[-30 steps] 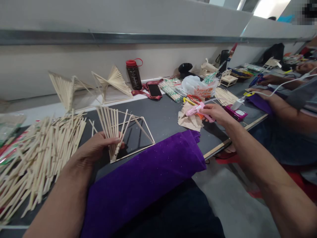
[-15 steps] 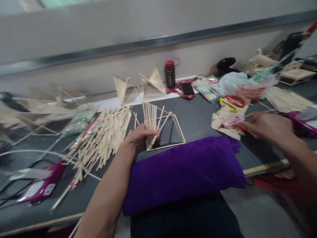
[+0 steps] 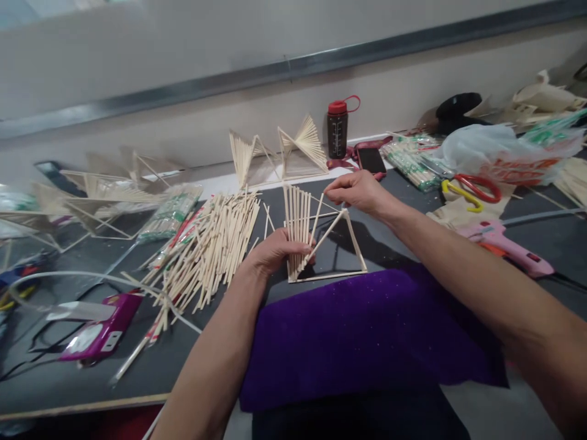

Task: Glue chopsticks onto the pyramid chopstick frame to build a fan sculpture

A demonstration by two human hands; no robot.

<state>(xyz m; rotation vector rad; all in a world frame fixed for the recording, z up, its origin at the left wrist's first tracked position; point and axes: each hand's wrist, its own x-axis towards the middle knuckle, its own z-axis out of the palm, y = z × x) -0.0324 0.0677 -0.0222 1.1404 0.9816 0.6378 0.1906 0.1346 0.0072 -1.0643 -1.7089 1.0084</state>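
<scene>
Far left, toward the back edge of the worktop [image 3: 151, 373]: stick models [image 3: 98, 188], grouped. Nearer the front edge: purple block [image 3: 121, 315] with a white cable alongside. To its right, farther back: clear packet [image 3: 170, 212] with green print, pale sticks inside. Just in front: loose pile of sticks [image 3: 215, 241], spread toward the front edge. At the back edge: standing fan-shaped stickwork [image 3: 243, 156].

Mid-worktop, toward the front edge, behind a purple cloth [image 3: 358, 330]: stick frame [image 3: 299, 214], fanned sticks at its left end. Left hand [image 3: 282, 247] closed around the lower part of the fan, thumb in front. Right hand [image 3: 358, 190] with thumb and finger pinched together on the top end of a single stick [image 3: 319, 215] beside the fan.

At the back edge: dark bottle [image 3: 337, 131], red lid on, contents indistinct. Then phone [image 3: 371, 160]; second packet [image 3: 415, 164], filled with sticks; scissors [image 3: 479, 188]; whitish plastic bag [image 3: 486, 146], contents impossible to tell. Toward the right edge of view: pink glue gun [image 3: 499, 237], lying on its side.
</scene>
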